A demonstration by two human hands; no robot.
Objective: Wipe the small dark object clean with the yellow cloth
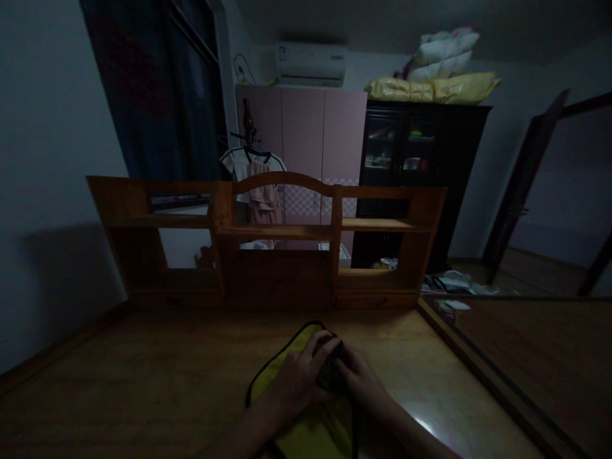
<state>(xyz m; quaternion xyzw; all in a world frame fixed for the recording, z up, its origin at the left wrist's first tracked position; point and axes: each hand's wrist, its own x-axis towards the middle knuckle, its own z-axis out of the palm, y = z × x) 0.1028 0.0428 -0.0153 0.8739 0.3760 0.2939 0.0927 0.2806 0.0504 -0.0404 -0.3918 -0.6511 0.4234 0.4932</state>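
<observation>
A yellow piece of cloth or a flat bag with black edging (272, 373) lies on the bare wooden surface in front of me. Both hands meet over its upper part. My left hand (301, 376) curls from the left, its fingers bent over a small dark object (329, 375). From the other side, my right hand (358, 373) has its fingers closed against the same object. Dim light and the fingers hide most of that object, so its kind does not show.
The wooden boards (157, 370) end at a raised rail (471, 363) on the right. A wooden headboard with shelves (277, 231) stands across the far end. Beyond are a pink wardrobe (301, 127), hanging clothes (262, 185), a black cabinet (444, 146) and a door (521, 185).
</observation>
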